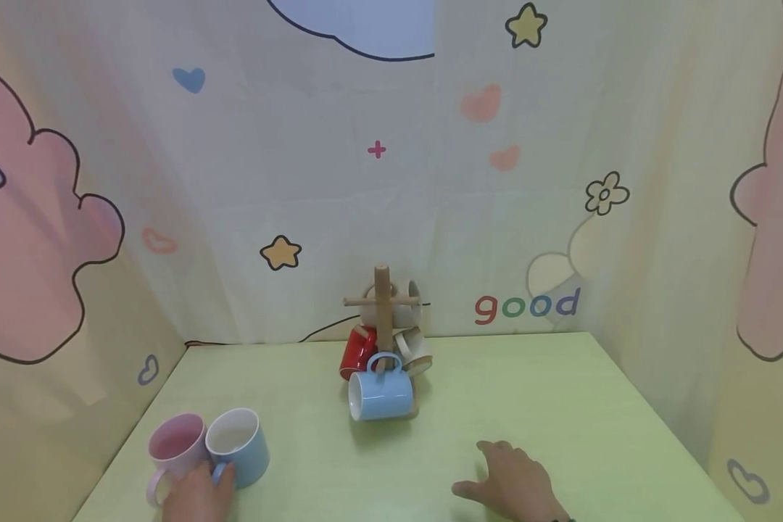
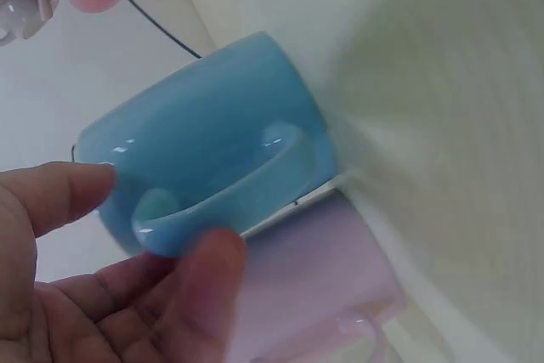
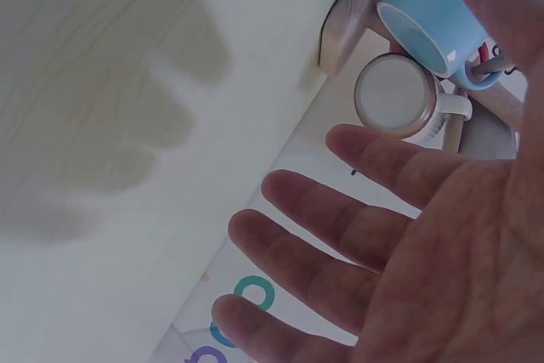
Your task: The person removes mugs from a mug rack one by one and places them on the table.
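On the left of the table, a light blue mug (image 1: 244, 457) and a pink mug (image 1: 177, 442) stand upright side by side. My left hand (image 1: 199, 493) is at the blue mug's handle (image 2: 229, 197), its fingers loosely bent. In the left wrist view the thumb (image 2: 72, 193) overlaps the mug's side near the rim, apart from the handle, and a blurred fingertip (image 2: 217, 252) lies by the handle's edge. To the right, my right hand (image 1: 512, 482) hovers over the table with fingers spread and nothing in it.
A wooden mug tree (image 1: 383, 312) stands at the back centre. From its pegs hang a blue mug (image 1: 385, 395) in front, a red mug (image 1: 357, 353) and white mugs (image 1: 414, 351). A patterned curtain (image 1: 339, 181) closes off the back and sides.
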